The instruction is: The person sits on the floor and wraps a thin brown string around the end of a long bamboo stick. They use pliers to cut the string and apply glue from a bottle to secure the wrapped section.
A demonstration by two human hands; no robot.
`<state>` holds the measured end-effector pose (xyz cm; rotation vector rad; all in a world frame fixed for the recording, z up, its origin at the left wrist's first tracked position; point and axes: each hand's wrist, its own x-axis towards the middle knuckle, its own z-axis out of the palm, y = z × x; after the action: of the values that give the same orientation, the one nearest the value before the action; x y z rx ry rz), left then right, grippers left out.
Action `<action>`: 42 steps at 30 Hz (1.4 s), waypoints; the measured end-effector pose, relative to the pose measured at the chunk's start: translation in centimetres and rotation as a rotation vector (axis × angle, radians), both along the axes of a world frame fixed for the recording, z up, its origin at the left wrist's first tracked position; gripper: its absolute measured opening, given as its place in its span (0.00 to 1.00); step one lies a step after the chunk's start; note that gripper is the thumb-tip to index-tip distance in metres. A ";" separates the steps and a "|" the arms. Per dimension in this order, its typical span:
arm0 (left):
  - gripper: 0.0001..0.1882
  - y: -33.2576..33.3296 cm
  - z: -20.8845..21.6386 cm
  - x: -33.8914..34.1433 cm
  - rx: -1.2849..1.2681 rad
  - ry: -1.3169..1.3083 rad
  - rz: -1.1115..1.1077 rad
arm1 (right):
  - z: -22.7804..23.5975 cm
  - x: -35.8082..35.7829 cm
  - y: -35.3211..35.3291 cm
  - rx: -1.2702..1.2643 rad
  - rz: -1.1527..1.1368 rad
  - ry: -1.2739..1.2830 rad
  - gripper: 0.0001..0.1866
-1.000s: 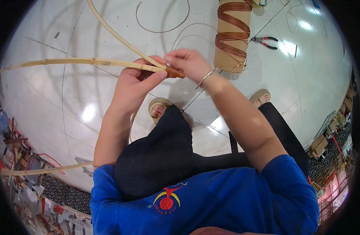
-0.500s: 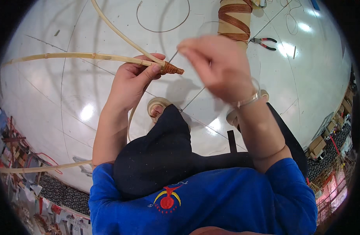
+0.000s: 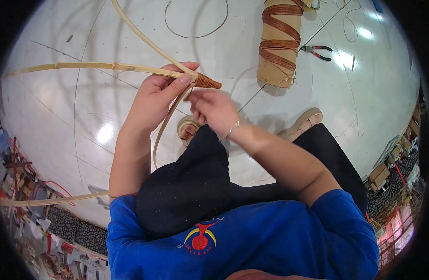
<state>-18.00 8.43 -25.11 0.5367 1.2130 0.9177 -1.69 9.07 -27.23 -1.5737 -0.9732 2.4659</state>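
My left hand is closed around several pale bamboo strips where they come together, its thumb pressing on top. Tight brown cord binding wraps their joined, tapering end, which points right, just beyond my left fingertips. One strip bends down from the joint past my left wrist. My right hand is just below the binding, fingers drawn together near the joint. What its fingertips pinch, if anything, is too small and blurred to make out.
A tan cylinder wound with flat brown cord lies at the upper right, with red-and-black-handled pliers beside it. A loose curl of thin cord rests on the pale floor. Boxes and assorted clutter line the lower sides.
My right hand has swept left and down from beside the cylinder to just under the bound joint, uncovering the cylinder's near end. My left hand keeps its grip on the strips, almost still.
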 end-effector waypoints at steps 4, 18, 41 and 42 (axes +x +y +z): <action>0.16 0.2 -0.1 -0.1 -0.065 -0.075 0.005 | 4.0 0.8 0.5 0.642 0.181 0.062 0.08; 0.15 -0.2 0.6 0.2 -0.058 -0.101 0.085 | -3.5 1.4 5.3 0.263 0.045 0.068 0.10; 0.18 0.2 0.2 -0.2 -0.112 -0.088 0.040 | -4.9 1.5 5.7 0.349 0.053 0.131 0.10; 0.18 0.0 0.2 -0.3 -0.114 -0.071 0.038 | -5.0 1.1 4.5 0.346 0.026 0.109 0.10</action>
<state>-18.28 8.46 -24.95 0.3880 1.2067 0.8866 -0.63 13.58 -32.25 -1.3110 -1.3199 2.2169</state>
